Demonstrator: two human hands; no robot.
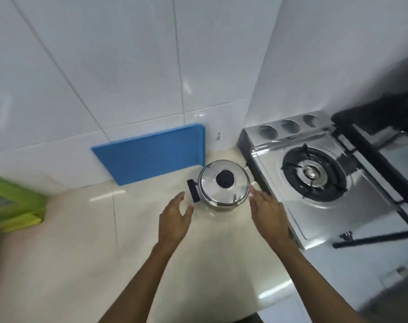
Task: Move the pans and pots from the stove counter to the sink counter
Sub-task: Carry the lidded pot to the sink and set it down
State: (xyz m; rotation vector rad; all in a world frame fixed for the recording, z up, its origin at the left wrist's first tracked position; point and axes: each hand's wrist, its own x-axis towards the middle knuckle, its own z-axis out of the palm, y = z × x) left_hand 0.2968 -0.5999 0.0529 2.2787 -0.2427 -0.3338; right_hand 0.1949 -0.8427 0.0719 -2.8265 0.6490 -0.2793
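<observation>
- The steel pot [222, 190] stands upright on the cream counter [81, 252], near the counter's back edge and just beside the stove's left side; I see its lid [224, 186] seated on top, with a round black knob [224, 178] at the centre.
- A black side handle [193, 190] sticks out from the pot's left; I cannot make out a handle on its right.
- My left hand [175, 220] is spread, fingers apart, just short of that handle and not touching it.
- My right hand [269, 214] is flat with fingers held together, its fingertips at the pot's right side; I cannot tell if they touch.
- Behind the pot, a blue cutting board [151, 153] leans against the white tiled wall [105, 66].
- The steel gas stove [326, 206] sits at the counter's right end, its burner [312, 172] bare.
- A green object [14, 206], blurred, sits at the counter's left edge.
</observation>
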